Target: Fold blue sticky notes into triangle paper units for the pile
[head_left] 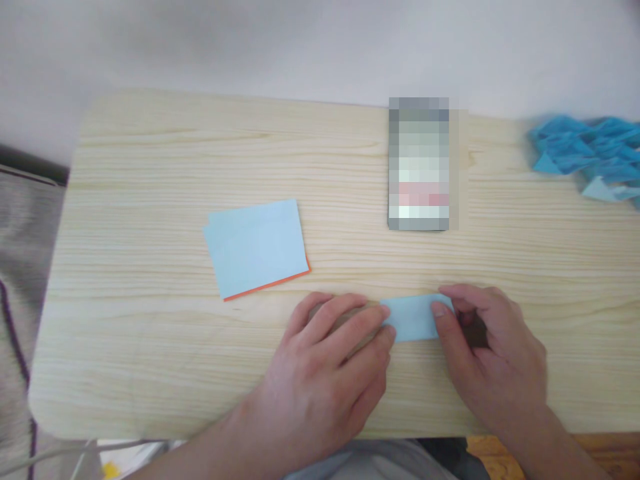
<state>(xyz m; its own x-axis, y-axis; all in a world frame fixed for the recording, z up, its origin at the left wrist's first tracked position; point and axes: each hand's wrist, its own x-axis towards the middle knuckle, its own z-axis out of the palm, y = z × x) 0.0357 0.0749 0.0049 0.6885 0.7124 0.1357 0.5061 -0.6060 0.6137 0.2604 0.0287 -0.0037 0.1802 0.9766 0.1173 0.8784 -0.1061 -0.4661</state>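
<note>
A small light blue folded paper strip [414, 319] lies near the front of the table, between my two hands. My right hand [500, 353] pinches its right end, thumb on top and index finger at the far corner. Over the left end my left hand [335, 363] is bent, palm down, with fingertips pressing on the paper's edge; what lies under those fingers is hidden. To the upper left rests a stack of light blue paper sheets [257, 247], slightly fanned, with an orange-red edge showing beneath. Neither hand touches that stack.
A phone-like upright rectangle [419, 167], pixelated, lies towards the back of the wooden table [150, 167]. Several folded blue paper pieces [585, 150] are clustered at the right edge. A white wall [300, 47] stands behind; a cable [65, 450] runs below the front left.
</note>
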